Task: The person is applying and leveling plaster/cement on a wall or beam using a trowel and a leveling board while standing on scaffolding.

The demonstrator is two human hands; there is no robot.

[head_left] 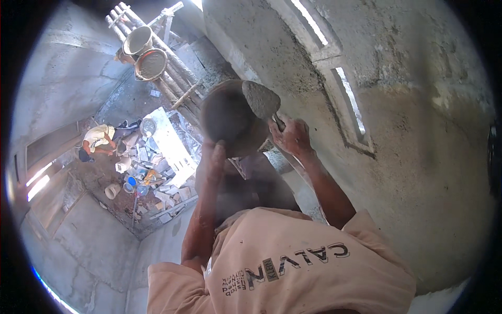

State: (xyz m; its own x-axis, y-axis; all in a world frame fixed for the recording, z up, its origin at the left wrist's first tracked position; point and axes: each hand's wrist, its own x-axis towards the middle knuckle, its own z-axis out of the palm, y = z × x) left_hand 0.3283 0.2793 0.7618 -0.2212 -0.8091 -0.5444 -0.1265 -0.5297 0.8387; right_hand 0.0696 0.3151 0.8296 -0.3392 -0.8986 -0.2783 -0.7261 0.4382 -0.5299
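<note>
My left hand [216,152] grips the near edge of a round bucket [253,138], dark inside, held up before my chest. What lies deep in the bucket is too shadowed to make out. In my right hand [294,137] is the handle of a trowel [262,100], its pointed blade coated in grey mortar. The blade hangs over the bucket's right far rim, close to the rough plastered wall [408,136]. Both hands look dusty with grey.
At the upper left, log scaffolding [175,60] carries an upright pale bucket [138,41] and one filled with grey mortar [152,65]. Far below, a person [99,137] bends beside rubble [151,162] and pails [112,191]. Narrow slit openings [349,99] cut the right wall.
</note>
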